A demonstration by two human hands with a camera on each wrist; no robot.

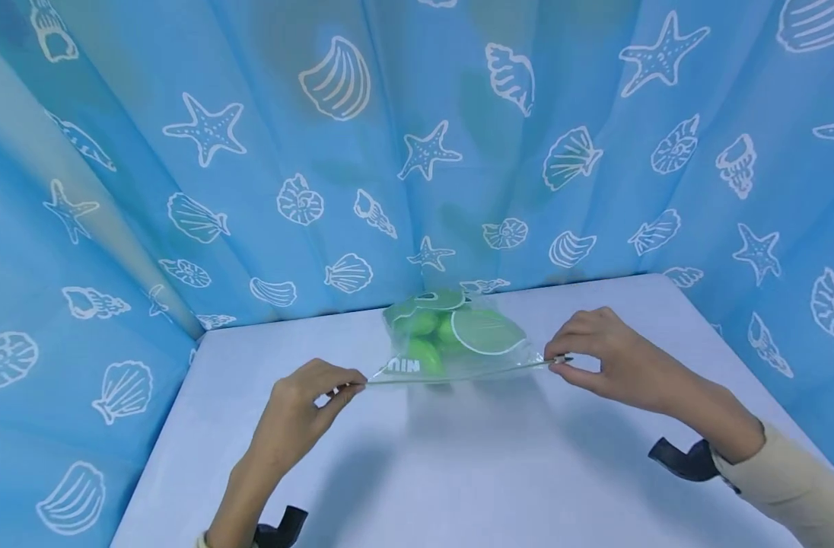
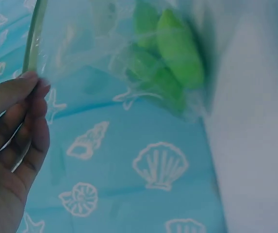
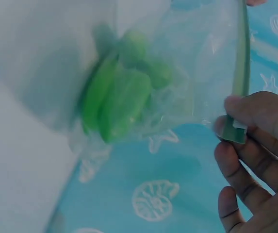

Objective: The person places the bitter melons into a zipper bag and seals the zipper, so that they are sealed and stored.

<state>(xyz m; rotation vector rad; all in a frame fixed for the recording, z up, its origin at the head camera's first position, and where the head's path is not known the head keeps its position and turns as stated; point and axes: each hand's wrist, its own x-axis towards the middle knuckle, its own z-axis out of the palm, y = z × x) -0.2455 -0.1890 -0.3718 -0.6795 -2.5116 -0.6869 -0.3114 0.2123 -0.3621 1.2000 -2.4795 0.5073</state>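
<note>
Head view shows a clear zip bag stretched between two hands above the white table, near its far edge. Left hand pinches the left end of the bag's top strip between thumb and fingers; right hand pinches the right end in the same way. Green rounded pieces sit inside the bag, toward its far side. Blue curtain with shells and starfish hangs behind the table.
</note>
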